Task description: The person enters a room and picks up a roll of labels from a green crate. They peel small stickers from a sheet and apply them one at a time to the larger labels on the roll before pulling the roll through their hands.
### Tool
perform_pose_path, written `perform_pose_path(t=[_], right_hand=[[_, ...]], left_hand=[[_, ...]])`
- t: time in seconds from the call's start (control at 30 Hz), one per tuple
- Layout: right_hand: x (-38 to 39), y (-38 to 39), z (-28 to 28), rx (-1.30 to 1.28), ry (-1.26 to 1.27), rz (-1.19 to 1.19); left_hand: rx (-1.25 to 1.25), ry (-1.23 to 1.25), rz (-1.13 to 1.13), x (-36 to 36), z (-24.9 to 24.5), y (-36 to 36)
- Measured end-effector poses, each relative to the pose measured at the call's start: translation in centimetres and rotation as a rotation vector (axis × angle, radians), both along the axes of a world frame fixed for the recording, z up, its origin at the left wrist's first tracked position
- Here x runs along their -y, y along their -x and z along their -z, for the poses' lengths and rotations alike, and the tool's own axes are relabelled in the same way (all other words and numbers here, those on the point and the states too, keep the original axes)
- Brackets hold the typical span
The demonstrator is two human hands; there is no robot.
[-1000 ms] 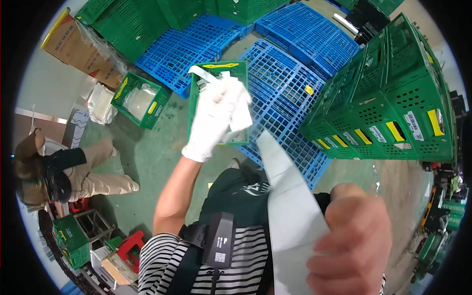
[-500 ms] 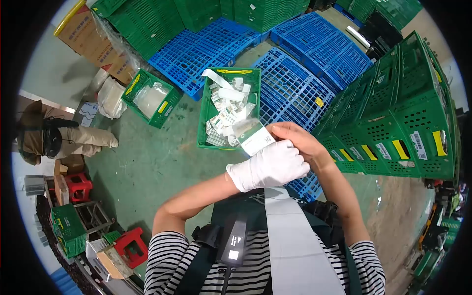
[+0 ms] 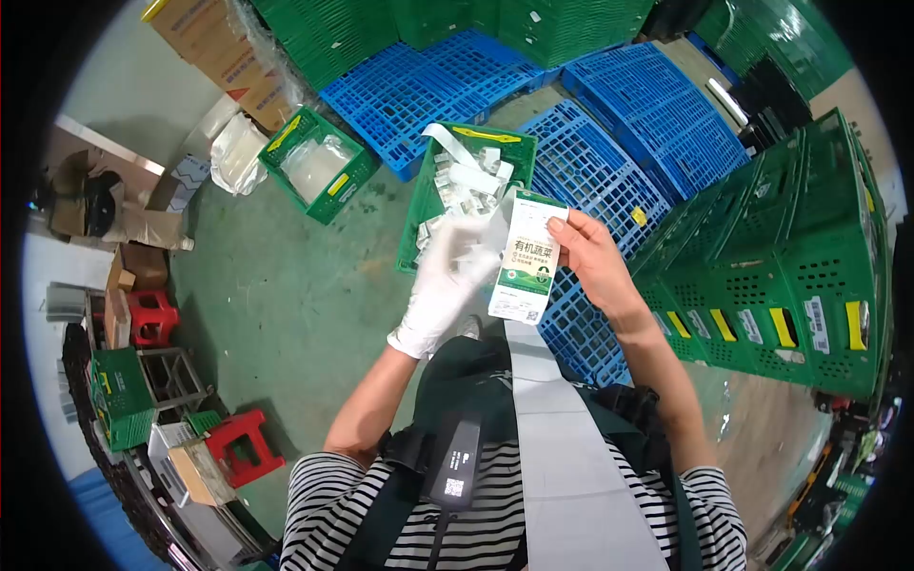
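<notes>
My right hand (image 3: pixel 592 259), bare, pinches the upper right edge of a green-and-white printed label (image 3: pixel 531 255) with Chinese lettering and a small code at the bottom. My left hand (image 3: pixel 440 285), in a white glove, is at the left of this label, its fingers smeared by motion over the green crate. A long white strip (image 3: pixel 552 419) runs down my front, its upper end at the label's lower edge in this view. Beyond my hands, a green crate (image 3: pixel 407 233) on the floor contains crumpled white strips and printed labels (image 3: pixel 476 176).
A smaller green crate (image 3: pixel 357 176) with a clear plastic bag stands to the left. Blue pallets (image 3: pixel 657 114) lie ahead, and stacked green crates (image 3: pixel 762 276) rise on the right. Red stools (image 3: pixel 243 447) are at lower left. A dark device (image 3: pixel 455 466) hangs on my chest.
My hands have come apart, the gloved left one moving left. The label now faces me upright in my right hand. The view has shifted, and the person at far left is less visible.
</notes>
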State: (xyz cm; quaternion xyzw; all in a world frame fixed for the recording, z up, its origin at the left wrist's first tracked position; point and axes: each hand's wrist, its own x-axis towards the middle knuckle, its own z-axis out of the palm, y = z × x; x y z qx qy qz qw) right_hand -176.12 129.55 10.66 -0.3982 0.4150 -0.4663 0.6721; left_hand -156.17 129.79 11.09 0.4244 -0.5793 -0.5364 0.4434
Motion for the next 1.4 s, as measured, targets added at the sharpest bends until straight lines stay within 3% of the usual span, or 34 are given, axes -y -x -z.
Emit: perform_pose_path(t=[0.03,0.1,0.17,0.23,0.3,0.43,0.5,0.57,0.63,0.67,0.7,0.77,0.83,1.07,1.17,1.23,1.27,1.37,1.4], right_hand=[[0.0,-0.3,0.0,0.002,0.065,0.020],[-0.3,-0.6,0.1,-0.024,0.097,-0.012],[-0.9,-0.9,-0.2,-0.088,0.151,0.049],[-0.9,-1.1,0.1,0.179,0.039,0.072],[-0.5,-0.7,-0.4,0.221,0.038,0.042],[-0.7,-0.6,-1.3,0.075,0.136,0.038],[-1.2,-0.9,-1.6,-0.116,0.222,-0.024],[-1.6,-1.1,-1.6,-0.125,0.225,-0.016],[-2.1,-1.2,-2.0,-0.227,0.285,-0.041],[-2.3,-1.0,-1.6,-0.278,0.336,-0.041],[-2.4,-0.9,-1.5,-0.275,0.337,-0.051],[-2.8,-0.6,-1.2,-0.543,0.592,-0.124],[-3.4,-0.8,-0.8,-0.562,0.626,-0.139],[-4.4,-0.1,1.3,-0.655,0.731,-0.088],[-4.5,0.9,2.7,-0.791,0.639,-0.216],[-4.6,0.9,2.8,-0.272,0.306,-0.215],[-4.1,1.1,2.5,-0.054,0.230,-0.281],[-3.4,0.1,-0.3,0.104,0.035,-0.183],[-3.2,-0.1,-0.8,0.043,0.049,-0.110]], left_hand=[[0.190,-0.040,0.106,-0.5,0.8,0.0],[0.018,-0.196,0.268,-1.5,1.1,0.9],[0.042,-0.322,0.357,-2.0,0.2,0.6],[0.181,-0.079,0.373,-2.4,1.4,0.3],[0.267,0.087,0.318,-3.0,3.5,0.0],[0.310,0.091,0.318,-3.6,6.8,-0.6],[0.267,0.060,0.319,-3.6,7.8,-0.7],[0.232,-0.088,0.404,-3.4,7.5,-1.2],[0.088,-0.078,0.578,-2.4,3.3,-1.4],[-0.173,-0.300,0.710,-1.6,3.6,-1.6],[-0.350,-0.327,0.689,-1.4,3.6,-1.4],[-0.473,-0.323,0.585,-0.3,3.0,-0.7],[-0.610,-0.344,0.431,0.3,1.3,0.3],[-0.594,-0.350,0.297,1.1,-0.7,0.9],[-0.522,-0.354,0.227,0.5,0.1,1.2],[-0.261,-0.247,0.265,-0.3,0.7,1.2],[-0.297,-0.325,0.291,-1.2,-0.1,1.3],[-0.263,-0.239,0.330,-2.9,0.6,1.5],[-0.262,-0.242,0.341,-3.4,0.8,1.4]])
